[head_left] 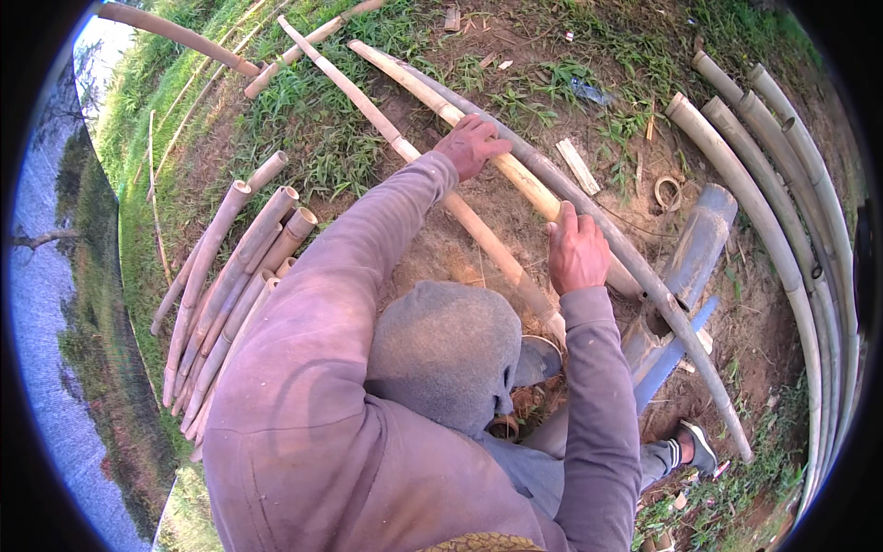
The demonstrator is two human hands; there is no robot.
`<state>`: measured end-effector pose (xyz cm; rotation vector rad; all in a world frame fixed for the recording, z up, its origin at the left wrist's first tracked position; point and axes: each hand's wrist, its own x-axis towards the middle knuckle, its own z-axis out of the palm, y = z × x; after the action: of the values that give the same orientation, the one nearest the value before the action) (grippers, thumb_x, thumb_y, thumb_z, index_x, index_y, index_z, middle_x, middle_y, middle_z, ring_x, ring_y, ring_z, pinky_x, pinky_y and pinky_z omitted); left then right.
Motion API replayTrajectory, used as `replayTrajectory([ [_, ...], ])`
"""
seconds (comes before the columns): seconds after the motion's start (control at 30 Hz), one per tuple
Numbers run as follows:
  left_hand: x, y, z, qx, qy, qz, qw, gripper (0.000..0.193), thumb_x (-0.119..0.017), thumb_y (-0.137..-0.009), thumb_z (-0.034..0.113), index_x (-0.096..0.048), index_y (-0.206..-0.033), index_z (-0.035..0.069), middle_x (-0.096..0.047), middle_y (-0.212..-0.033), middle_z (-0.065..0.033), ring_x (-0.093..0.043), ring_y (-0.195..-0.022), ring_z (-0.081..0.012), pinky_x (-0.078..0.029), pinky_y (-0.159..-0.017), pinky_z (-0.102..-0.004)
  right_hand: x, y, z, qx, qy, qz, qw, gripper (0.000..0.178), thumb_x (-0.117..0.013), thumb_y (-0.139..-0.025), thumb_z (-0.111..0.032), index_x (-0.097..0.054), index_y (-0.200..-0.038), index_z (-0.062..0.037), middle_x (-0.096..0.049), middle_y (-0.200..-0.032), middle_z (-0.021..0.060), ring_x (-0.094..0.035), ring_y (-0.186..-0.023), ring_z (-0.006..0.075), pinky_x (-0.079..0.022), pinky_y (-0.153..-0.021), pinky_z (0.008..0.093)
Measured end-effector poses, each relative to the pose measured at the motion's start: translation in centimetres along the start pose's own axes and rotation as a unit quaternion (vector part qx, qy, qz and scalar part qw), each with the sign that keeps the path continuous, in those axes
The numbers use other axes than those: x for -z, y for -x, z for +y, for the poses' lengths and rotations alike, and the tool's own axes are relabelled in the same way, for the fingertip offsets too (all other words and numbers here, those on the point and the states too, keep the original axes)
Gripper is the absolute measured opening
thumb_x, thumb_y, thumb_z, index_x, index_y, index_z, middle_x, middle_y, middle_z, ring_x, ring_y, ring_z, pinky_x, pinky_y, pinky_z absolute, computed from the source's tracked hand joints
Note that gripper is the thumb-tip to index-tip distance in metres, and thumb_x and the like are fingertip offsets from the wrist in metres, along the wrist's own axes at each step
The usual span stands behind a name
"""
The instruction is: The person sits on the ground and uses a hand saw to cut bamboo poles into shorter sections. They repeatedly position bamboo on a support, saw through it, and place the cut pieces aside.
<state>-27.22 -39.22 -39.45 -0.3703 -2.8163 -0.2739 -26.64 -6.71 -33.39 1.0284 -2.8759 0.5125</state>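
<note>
A pale yellow bamboo pole slants from the upper middle down to the right in front of me. Farther up it, my left hand is closed over the pole from above. Nearer its lower end, my right hand grips the same pole, thumb and fingers bent round it. A grey bamboo pole runs close along its far side. On the near side a thinner tan pole passes under my left forearm and ends by my knee. The pale pole's lower end lies near a thick grey bamboo log.
Several cut bamboo lengths are bundled on the left, and long bamboo poles lie along the right. A blue flat strip leans beside the log. A bamboo ring and a split piece lie on the soil. Grass grows beyond.
</note>
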Motion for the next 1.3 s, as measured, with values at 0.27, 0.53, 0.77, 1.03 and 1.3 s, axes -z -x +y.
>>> replayTrajectory([
  [0.27,1.4,-3.3,3.9,-0.021,-0.024,-0.075,0.997,0.068,-0.088,-0.078,0.023,-0.060,-0.140,0.020,-0.062,-0.136,-0.0076,-0.055,-0.135,-0.0314,-0.046,-0.115,-0.0496,-0.1,0.5,3.4,-0.017,0.077,0.063,0.995,0.044,-0.070,-0.098,-0.035,-0.062,-0.135,-0.0124,-0.063,-0.122,0.0083,-0.059,-0.119,0.0299,-0.042,-0.104,0.0547],
  [0.53,-2.5,-7.7,3.0,-0.081,0.012,-0.194,0.978,0.054,-0.086,-0.082,0.023,-0.058,-0.129,0.016,-0.071,-0.114,-0.0130,-0.069,-0.112,-0.0363,-0.054,-0.097,-0.0508,-0.7,0.7,5.6,-0.087,0.072,0.058,0.992,0.042,-0.070,-0.097,-0.033,-0.065,-0.134,-0.0139,-0.062,-0.131,0.0074,-0.058,-0.128,0.0306,-0.039,-0.113,0.0566],
  [0.77,-3.3,-9.8,17.7,-0.119,0.021,-0.249,0.961,0.052,-0.080,-0.090,0.030,-0.052,-0.128,0.010,-0.070,-0.116,-0.0182,-0.071,-0.107,-0.0408,-0.058,-0.090,-0.0501,5.0,11.3,12.2,-0.167,0.114,0.095,0.975,0.047,-0.069,-0.099,-0.032,-0.062,-0.142,-0.0144,-0.062,-0.134,0.0088,-0.055,-0.134,0.0308,-0.035,-0.118,0.0567],
  [1.03,-4.3,-11.8,24.6,-0.109,0.019,-0.319,0.941,0.049,-0.077,-0.092,0.029,-0.050,-0.126,0.008,-0.069,-0.121,-0.0209,-0.070,-0.113,-0.0417,-0.056,-0.097,-0.0504,7.2,34.4,16.7,-0.571,-0.028,-0.095,0.815,0.043,-0.072,-0.095,-0.030,-0.065,-0.131,-0.0099,-0.063,-0.138,0.0166,-0.060,-0.129,0.0384,-0.052,-0.098,0.0547],
  [1.3,-3.9,-11.9,24.0,-0.112,0.026,-0.316,0.942,0.064,-0.076,-0.093,0.054,-0.053,-0.131,0.009,-0.070,-0.121,-0.0219,-0.069,-0.115,-0.0427,-0.056,-0.097,-0.0515,1.7,38.3,12.9,-0.432,0.064,-0.303,0.847,0.045,-0.074,-0.095,-0.030,-0.061,-0.134,-0.0131,-0.065,-0.139,0.0149,-0.056,-0.138,0.0360,-0.051,-0.104,0.0571],
])
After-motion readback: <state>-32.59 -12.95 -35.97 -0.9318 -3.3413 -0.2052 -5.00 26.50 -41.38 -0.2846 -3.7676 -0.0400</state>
